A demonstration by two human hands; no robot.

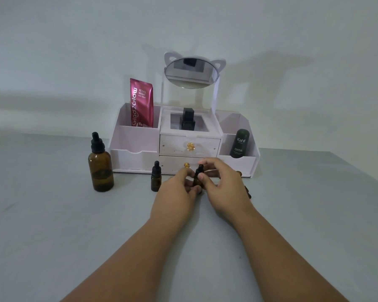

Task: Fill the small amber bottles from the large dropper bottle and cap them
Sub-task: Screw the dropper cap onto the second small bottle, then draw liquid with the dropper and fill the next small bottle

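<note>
Looks like the capping or uncapping step: the left hand [179,188] pinches the body of a small amber glass bottle with a black dropper cap [198,177] at the middle of the grey surface [52,225], while the right hand [222,184] has its fingertips on the cap. Can't tell which way it's twisting. If opening, the next move is probably fetching the large amber dropper bottle [100,166] standing well to the left. Readable stuff: pink "Glad2Glow Retinol Bright" sachet [141,103], dark green "Kahf" tube [240,143].
</note>
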